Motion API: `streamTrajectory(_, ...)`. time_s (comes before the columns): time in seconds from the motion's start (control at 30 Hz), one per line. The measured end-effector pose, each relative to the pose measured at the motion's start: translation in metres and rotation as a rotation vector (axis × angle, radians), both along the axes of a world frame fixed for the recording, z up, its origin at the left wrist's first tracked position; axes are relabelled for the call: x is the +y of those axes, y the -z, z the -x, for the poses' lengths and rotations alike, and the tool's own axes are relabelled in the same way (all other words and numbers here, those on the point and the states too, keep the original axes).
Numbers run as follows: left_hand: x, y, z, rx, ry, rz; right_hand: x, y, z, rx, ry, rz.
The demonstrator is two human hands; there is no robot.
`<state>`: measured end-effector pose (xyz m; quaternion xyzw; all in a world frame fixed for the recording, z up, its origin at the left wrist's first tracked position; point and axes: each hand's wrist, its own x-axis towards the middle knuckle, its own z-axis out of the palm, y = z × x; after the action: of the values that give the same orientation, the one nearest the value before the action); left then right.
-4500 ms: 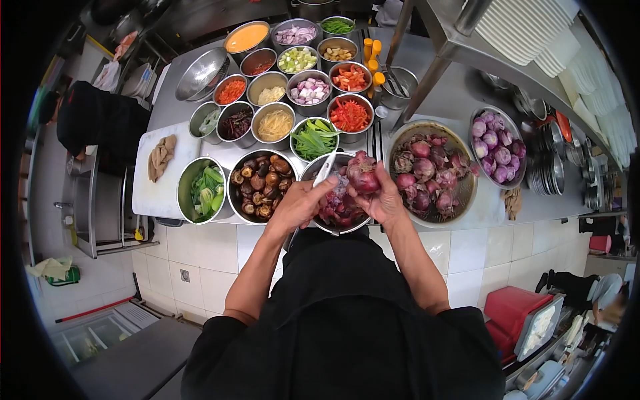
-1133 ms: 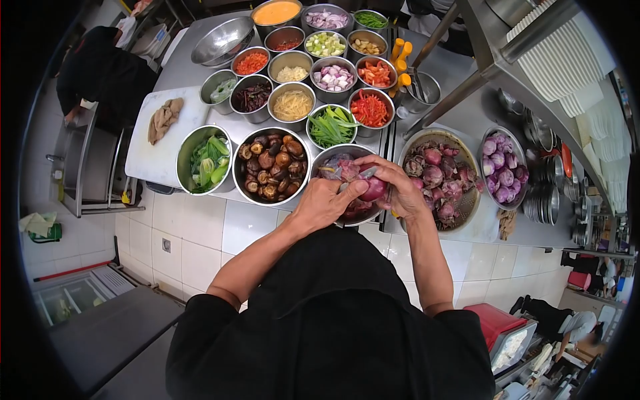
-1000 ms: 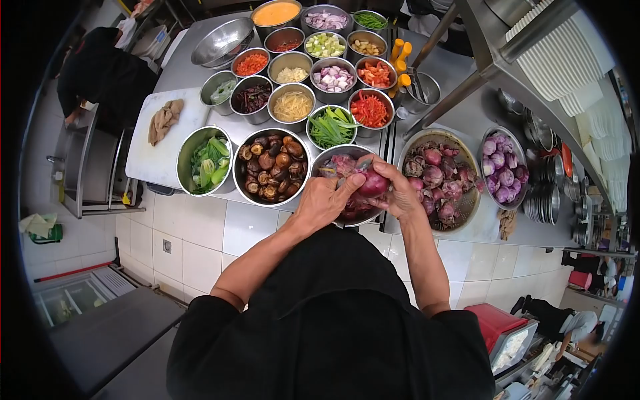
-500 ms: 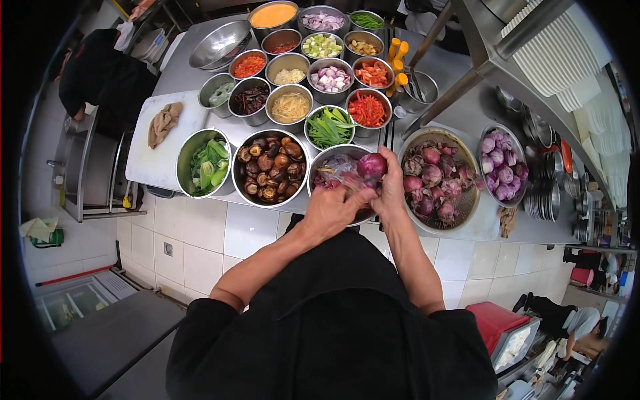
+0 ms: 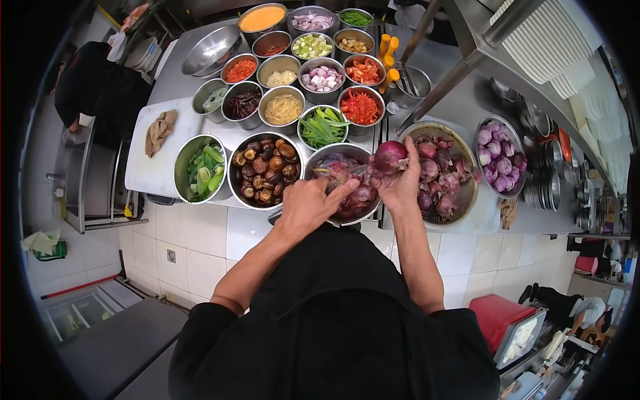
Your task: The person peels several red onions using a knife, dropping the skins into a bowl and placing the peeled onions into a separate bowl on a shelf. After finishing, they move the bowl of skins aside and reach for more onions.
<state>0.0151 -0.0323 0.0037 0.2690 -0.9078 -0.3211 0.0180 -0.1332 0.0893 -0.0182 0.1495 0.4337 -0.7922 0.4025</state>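
Note:
My right hand (image 5: 400, 183) is closed around a red onion (image 5: 391, 157), with loose papery skin at its lower side. It holds the onion above the right rim of a steel bowl (image 5: 365, 212). Red onion skins (image 5: 357, 197) and a translucent crumpled material lie in that bowl. Over the bowl's left part is my left hand (image 5: 308, 208), its thumb spread from the fingers. I see nothing held in it, though its fingertips are slightly blurred. A perforated steel basin (image 5: 475, 200) of unpeeled red onions stands right of my right hand.
Peeled onions fill a bowl (image 5: 501, 160) at the right. Left of my hands stand bowls of mushrooms (image 5: 265, 170) and leafy greens (image 5: 205, 172). Several tubs of cut vegetables fill the counter beyond. A cloth lies on a white board (image 5: 143, 167). A shelf post (image 5: 437, 93) rises at the right.
The hands have moved apart. My right hand has tilted outward with the onion, while my left hand has drawn left, away from it. The view has shifted slightly.

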Motion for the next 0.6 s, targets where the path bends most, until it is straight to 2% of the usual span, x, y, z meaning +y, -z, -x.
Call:
streamTrajectory(0.1,-0.005,0.0,0.003,-0.09,0.046,0.114,0.012,0.016,0.01,0.042,-0.033,0.077)
streamTrajectory(0.33,-0.004,0.03,0.007,-0.052,0.045,0.199,0.012,0.005,-0.001,0.118,-0.048,0.124)
streamTrajectory(0.43,-0.006,0.024,0.009,-0.075,0.05,0.142,0.019,0.008,-0.001,0.214,-0.132,0.19)
streamTrajectory(0.6,-0.01,0.007,0.012,-0.018,0.062,-0.19,0.018,0.006,-0.008,0.369,-0.21,0.281)
